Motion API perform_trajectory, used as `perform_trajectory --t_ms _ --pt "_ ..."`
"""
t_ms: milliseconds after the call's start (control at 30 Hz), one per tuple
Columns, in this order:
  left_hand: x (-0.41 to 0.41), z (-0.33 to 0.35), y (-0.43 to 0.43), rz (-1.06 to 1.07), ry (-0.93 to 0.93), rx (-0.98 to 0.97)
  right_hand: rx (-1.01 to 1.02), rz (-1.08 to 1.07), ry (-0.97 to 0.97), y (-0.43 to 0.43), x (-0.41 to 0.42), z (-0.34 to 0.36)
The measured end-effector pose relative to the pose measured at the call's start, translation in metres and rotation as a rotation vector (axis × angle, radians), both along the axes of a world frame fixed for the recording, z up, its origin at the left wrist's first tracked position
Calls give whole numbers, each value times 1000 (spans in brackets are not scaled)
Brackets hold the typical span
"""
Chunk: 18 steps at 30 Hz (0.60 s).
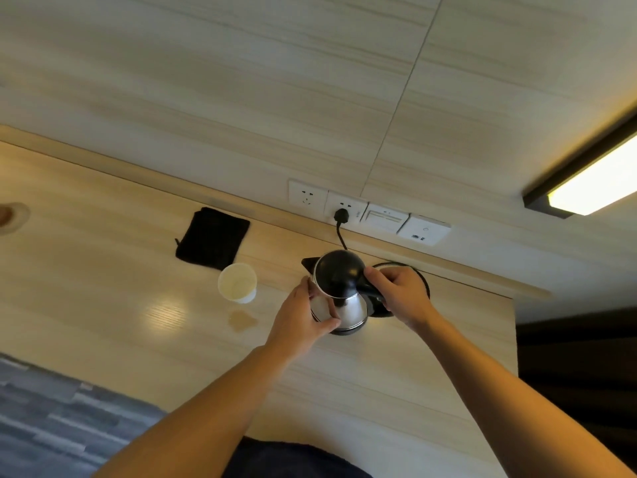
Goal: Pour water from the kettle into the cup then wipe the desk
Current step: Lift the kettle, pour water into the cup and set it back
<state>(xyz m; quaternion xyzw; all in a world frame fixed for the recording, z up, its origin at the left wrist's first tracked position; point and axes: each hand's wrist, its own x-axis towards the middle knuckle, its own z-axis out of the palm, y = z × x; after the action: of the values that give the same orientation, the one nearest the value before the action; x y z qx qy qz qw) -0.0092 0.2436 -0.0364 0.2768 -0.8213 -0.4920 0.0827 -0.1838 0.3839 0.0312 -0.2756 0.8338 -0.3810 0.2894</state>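
1. We are holding the kettle (339,294) with both hands; it is sitting on the desk (103,305), near the back edge, its black lid facing up at us and its spout pointing away to the left.
2. Our right hand (401,294) is wrapping its fingers around the black handle on the kettle's right side, grasping it.
3. Our left hand (303,319) is pressing against the shiny steel body on the opposite side, thumb lying across the front, fingers curling round the far side.
4. Just behind our right hand, part of a dark round base (422,281) is showing on the desk; we cannot tell whether the kettle is touching it.
5. Left of our left hand, near but apart, the cup (237,282) is standing upright; we cannot tell what is in it.
6. Beyond the cup, a black cloth (212,238) is lying flat.
7. Behind the kettle, a black plug (341,214) is sitting in a wall socket, its cord running down toward the kettle.
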Motion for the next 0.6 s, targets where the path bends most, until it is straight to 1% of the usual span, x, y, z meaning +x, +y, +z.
perform_trajectory --t_ms 133,333,467,600 --pt "15 9 -8 79 54 88 22 71 36 -27 8 21" --pt "34 14 -9 172 74 196 124 137 70 -62 20 38" --pt "47 18 -10 238 81 271 225 194 161 -86 29 38" --pt "56 14 -12 281 60 328 281 233 247 -102 39 38"
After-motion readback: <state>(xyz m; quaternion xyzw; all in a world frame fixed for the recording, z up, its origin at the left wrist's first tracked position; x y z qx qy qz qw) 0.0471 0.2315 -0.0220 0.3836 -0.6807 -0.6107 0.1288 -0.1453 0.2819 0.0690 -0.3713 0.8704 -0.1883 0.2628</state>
